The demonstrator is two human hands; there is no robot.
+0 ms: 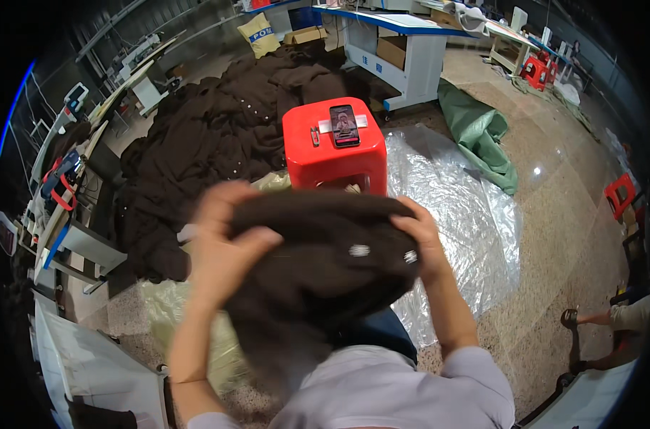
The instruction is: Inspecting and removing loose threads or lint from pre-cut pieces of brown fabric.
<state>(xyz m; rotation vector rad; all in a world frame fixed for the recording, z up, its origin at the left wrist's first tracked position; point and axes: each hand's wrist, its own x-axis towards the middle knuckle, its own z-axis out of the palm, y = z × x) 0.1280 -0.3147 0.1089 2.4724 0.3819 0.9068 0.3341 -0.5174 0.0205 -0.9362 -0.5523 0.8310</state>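
Note:
A bunched dark brown cloth piece [310, 257] with two shiny whitish spots hangs over my lap, between my two hands. My left hand [225, 236] is at its left end, smeared by motion, thumb in front and the cloth between thumb and fingers. At the right end my right hand [421, 239] grips the cloth, fingers over the top edge. Just beyond stands a red plastic stool [310, 164]. On the stool lie a phone [345, 127] with its screen lit and small thread snips [315, 136].
Behind the stool a large heap of dark brown cloth [196, 136] covers the floor. Clear plastic sheeting [446, 214] spreads to the right, near a green sheet [479, 129]. Work tables [403, 28] line the back and left. Another person's leg [593, 318] shows at right.

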